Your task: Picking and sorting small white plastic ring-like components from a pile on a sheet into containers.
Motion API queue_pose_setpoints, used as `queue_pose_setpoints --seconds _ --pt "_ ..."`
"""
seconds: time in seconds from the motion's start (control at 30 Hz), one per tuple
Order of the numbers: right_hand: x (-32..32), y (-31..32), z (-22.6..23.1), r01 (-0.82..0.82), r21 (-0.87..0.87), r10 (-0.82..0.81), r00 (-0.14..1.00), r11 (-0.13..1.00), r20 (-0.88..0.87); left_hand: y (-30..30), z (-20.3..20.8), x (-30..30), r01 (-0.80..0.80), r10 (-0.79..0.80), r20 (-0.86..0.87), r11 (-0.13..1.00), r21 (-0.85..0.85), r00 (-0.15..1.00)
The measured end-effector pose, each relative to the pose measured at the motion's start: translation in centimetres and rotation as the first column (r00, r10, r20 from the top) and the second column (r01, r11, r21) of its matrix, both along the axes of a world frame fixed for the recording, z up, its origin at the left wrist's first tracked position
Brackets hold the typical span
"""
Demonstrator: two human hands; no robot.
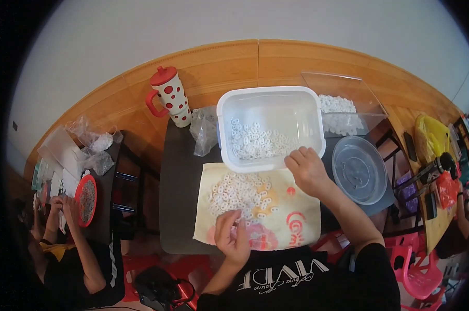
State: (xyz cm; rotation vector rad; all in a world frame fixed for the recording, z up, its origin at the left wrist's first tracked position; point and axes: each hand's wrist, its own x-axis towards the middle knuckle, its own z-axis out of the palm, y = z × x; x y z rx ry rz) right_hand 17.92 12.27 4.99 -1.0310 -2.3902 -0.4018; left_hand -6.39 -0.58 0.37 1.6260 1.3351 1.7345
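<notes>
On a cream printed cloth (307, 207) lies a loose pile of small white ring-like pieces (237, 194). My left hand (232, 238) is at the pile's near edge, its fingers curled toward the thumb; what sits between them is too small to make out. Beyond the cloth stands a white rectangular basin (271, 167) with more of these white pieces (260, 142) on its bottom. At the basin's near right corner, my right hand (308, 171) hovers over the rim with its fingers closed. Anything inside that grip is hidden.
Right of the basin are a round clear plastic tub (360, 171) and a clear box of white pieces (341, 114). A red-dotted tumbler (171, 96) and a crumpled plastic bag (204, 129) stand back left. A co-worker's hands (63, 205) work beside a red tray (86, 199).
</notes>
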Motion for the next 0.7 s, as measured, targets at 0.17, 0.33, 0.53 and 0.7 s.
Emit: queue_pose_setpoints --seconds 0.17,0.33,0.53,0.7 --pt "0.4 -2.1 -1.6 -0.022 -0.052 0.022 1.000 0.998 -0.013 4.0 3.3 -2.4 -0.039 0.051 -0.127 0.995 0.089 0.991" --pt "1.4 -1.8 -1.8 -0.022 -0.168 0.005 0.995 0.985 -0.104 9.5 6.7 -2.4 -0.017 0.001 -0.227 0.997 -0.070 0.974" --pt "1.4 1.2 -0.5 -0.159 -0.418 -0.008 0.928 0.895 -0.372 14.9 4.2 -3.2 0.226 -0.275 -0.187 0.942 -0.249 0.943" --pt "-0.3 6.0 -1.4 0.333 -0.374 -0.364 0.931 0.865 -0.012 15.0 4.7 -2.1 0.220 -0.278 -0.216 0.941 -0.257 0.936"
